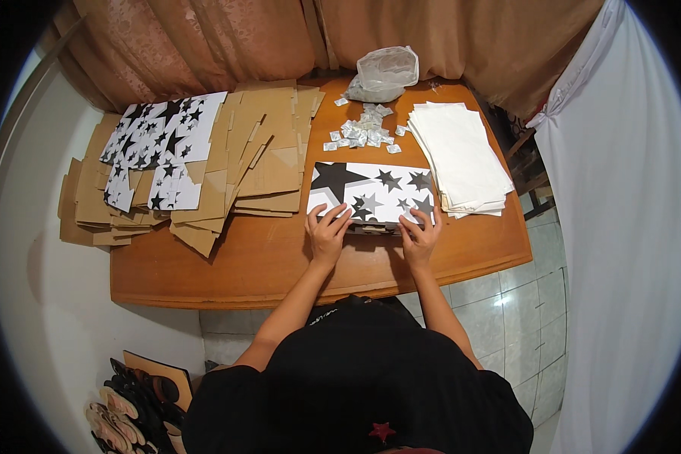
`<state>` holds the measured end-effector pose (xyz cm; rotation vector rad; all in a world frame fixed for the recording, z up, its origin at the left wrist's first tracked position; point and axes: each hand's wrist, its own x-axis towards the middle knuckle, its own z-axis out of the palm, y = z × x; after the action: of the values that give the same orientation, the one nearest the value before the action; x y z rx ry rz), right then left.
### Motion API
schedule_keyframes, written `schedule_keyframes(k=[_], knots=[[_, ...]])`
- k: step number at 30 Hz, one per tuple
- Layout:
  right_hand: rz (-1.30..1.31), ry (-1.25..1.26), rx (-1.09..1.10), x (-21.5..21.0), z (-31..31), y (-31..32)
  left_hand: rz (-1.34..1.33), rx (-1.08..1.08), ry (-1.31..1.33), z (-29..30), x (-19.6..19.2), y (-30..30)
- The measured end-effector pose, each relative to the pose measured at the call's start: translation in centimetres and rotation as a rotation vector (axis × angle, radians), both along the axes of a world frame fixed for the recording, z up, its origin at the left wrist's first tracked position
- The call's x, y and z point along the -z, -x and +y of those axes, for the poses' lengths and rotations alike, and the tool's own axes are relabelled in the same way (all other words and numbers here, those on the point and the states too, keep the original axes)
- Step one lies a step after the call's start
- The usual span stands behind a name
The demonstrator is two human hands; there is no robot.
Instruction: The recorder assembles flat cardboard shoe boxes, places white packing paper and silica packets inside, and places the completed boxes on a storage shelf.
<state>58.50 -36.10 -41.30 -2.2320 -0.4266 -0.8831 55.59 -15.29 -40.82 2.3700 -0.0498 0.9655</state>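
Observation:
A flat rectangular cardboard box [371,181], white with black and grey stars, lies near the front of the wooden table before me with its lid down. My left hand [328,236] grips the box's near left corner, fingers bent over the lid. At the near right corner, my right hand [421,238] holds the box in the same way. Between the hands, part of the box's darker front side shows under the lid edge. What lies inside the box is hidden.
Flattened brown cardboard blanks [268,163] are stacked at the left, with star-printed blanks [163,136] on top. Small clear-and-white packets [365,130] lie beyond the box, by a translucent plastic bag [386,72]. White paper sheets [461,155] are piled right. Sandals [140,401] stand lower left.

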Motion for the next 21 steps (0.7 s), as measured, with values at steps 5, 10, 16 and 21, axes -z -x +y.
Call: schedule_keyframes(k=[5, 10, 16, 21], knots=[[-0.017, -0.023, 0.026, 0.1, 0.3, 0.0, -0.026, 0.032, 0.117, -0.1, 0.7, -0.6], [-0.012, -0.03, 0.064, 0.1, 0.4, -0.1, 0.016, -0.056, -0.022, 0.7, 0.1, -0.9], [-0.007, -0.028, 0.064, 0.0, 0.5, -0.2, 0.026, 0.147, 0.281, 3.7, 1.1, -2.3], [-0.008, -0.026, 0.07, 0.2, 0.5, -0.2, -0.003, 0.121, 0.305, 3.2, 1.5, -2.5]])
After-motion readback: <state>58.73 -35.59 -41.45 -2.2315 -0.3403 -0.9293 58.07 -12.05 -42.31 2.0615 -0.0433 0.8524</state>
